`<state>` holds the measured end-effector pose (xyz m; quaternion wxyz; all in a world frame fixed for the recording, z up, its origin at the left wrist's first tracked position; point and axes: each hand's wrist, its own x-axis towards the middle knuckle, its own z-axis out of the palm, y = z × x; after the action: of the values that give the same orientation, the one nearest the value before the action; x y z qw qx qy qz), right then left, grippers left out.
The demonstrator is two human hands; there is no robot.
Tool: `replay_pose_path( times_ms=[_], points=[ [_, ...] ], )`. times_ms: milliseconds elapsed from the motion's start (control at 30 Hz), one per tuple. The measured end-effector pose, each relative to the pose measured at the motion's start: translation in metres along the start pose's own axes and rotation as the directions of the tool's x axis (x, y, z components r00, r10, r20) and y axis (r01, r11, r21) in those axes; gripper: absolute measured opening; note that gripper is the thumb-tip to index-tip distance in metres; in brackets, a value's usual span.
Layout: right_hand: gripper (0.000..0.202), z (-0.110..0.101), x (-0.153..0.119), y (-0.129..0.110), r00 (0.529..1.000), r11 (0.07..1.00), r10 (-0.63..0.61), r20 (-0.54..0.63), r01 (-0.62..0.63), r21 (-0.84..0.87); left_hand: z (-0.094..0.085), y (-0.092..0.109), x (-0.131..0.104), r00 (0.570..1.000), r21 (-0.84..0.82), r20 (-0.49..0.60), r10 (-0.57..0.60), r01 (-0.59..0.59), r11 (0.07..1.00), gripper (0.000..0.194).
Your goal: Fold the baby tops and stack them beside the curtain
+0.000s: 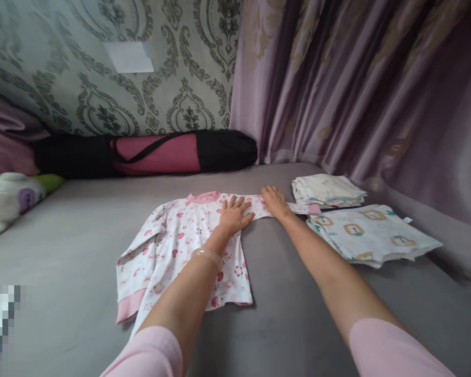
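A white long-sleeved child's top (180,225) with a pink and red heart print lies spread out, its pink collar at the far side. My left hand (235,213) rests flat on it by the shoulder, fingers spread. On the sleeve stretched out to the right, my right hand (275,202) lies with its fingers slightly bent over the upper edge, not visibly gripping it. That sleeve's pink cuff (314,209) reaches the folded cloths. The other sleeve is bent down at the left, ending in a pink cuff (131,305). My left forearm hides part of the top's body.
A folded cream cloth stack (327,189) and a larger folded printed cloth (372,230) lie at the right. Along the wall stretches a black and pink long bag (157,153). A white plush toy (3,201) is at the left; purple curtains (317,78) hang at the back right.
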<state>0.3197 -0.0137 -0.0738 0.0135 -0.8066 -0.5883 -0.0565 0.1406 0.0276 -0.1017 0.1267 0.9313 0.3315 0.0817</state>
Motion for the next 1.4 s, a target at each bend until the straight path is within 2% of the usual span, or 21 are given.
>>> replay_pose_path(
  times_ms=[100, 167, 267, 333, 433, 533, 600, 700, 833, 933, 1033, 1100, 1167, 1233, 1300, 1400],
  points=[
    [0.034, 0.0, -0.011, -0.021, 0.996, 0.997, 0.083, -0.045, -0.083, -0.006, 0.0, 0.001, -0.001, 1.0, 0.029, 0.014, 0.007, -0.008, 1.0, 0.059],
    [0.038, -0.002, -0.018, -0.039, 0.994, 0.996, 0.091, -0.063, -0.091, 0.002, 0.0, 0.001, 0.0, 1.0, 0.05, 0.017, 0.011, -0.012, 0.999, 0.059],
    [0.038, -0.003, -0.028, -0.059, 0.998, 0.995, 0.059, -0.014, -0.058, 0.087, 0.003, 0.0, 0.001, 1.0, 0.071, 0.026, 0.008, -0.01, 0.997, 0.06],
    [0.036, -0.002, -0.035, -0.063, 0.996, 0.984, 0.081, 0.046, -0.087, 0.152, 0.004, -0.001, 0.002, 1.0, 0.071, 0.03, 0.0, -0.002, 0.997, 0.061],
    [0.037, 0.001, -0.045, -0.054, 0.986, 0.975, 0.129, 0.106, -0.146, 0.17, 0.004, 0.0, 0.003, 0.999, 0.066, 0.031, -0.022, 0.02, 0.998, 0.062],
    [0.043, 0.003, -0.056, -0.039, 0.974, 0.967, 0.208, 0.091, -0.219, 0.131, 0.003, -0.001, 0.003, 0.999, 0.06, 0.039, -0.026, 0.024, 0.998, 0.063],
    [0.056, 0.003, -0.062, -0.029, 0.95, 0.947, 0.297, 0.095, -0.306, 0.095, 0.003, -0.002, 0.003, 0.999, 0.047, 0.044, -0.019, 0.017, 0.999, 0.063],
    [0.078, 0.002, -0.066, -0.015, 0.896, 0.907, 0.4, 0.194, -0.417, 0.054, 0.004, -0.004, 0.004, 0.999, 0.017, 0.043, -0.008, 0.007, 1.0, 0.063],
    [0.089, 0.004, -0.064, -0.01, 0.845, 0.872, 0.465, 0.266, -0.488, 0.025, 0.003, -0.005, 0.006, 0.999, -0.046, 0.053, -0.01, 0.013, 0.999, 0.064],
    [0.088, 0.005, -0.061, -0.012, 0.827, 0.861, 0.484, 0.286, -0.508, 0.014, -0.006, -0.005, 0.007, 0.994, -0.106, 0.109, -0.017, 0.028, 0.994, 0.065],
    [0.087, -0.002, -0.057, -0.011, 0.813, 0.854, 0.493, 0.31, -0.52, 0.005, -0.021, -0.008, 0.0, 0.991, -0.177, 0.129, 0.024, -0.001, 0.984, 0.061],
    [0.085, -0.01, -0.054, -0.014, 0.825, 0.864, 0.481, 0.296, -0.503, -0.003, -0.032, -0.016, -0.011, 0.993, -0.196, 0.106, 0.056, -0.035, 0.98, 0.054],
    [0.075, -0.017, -0.052, -0.025, 0.878, 0.902, 0.42, 0.228, -0.432, 0.002, -0.042, -0.028, -0.026, 0.995, -0.189, 0.064, 0.073, -0.06, 0.98, 0.048],
    [0.059, -0.021, -0.051, -0.045, 0.95, 0.958, 0.276, 0.146, -0.285, 0.041, -0.051, -0.044, -0.044, 0.998, -0.176, 0.007, 0.068, -0.066, 0.982, 0.042],
    [0.051, -0.02, -0.049, -0.074, 0.99, 0.989, 0.094, 0.107, -0.105, 0.107, -0.062, -0.06, -0.063, 0.998, -0.171, -0.051, 0.042, -0.05, 0.984, 0.038],
    [0.052, -0.012, -0.04, -0.12, 0.981, 0.967, -0.163, 0.101, 0.138, 0.214, -0.081, -0.076, -0.094, 0.994, -0.176, -0.086, -0.061, 0.045, 0.983, 0.037]
  ],
)
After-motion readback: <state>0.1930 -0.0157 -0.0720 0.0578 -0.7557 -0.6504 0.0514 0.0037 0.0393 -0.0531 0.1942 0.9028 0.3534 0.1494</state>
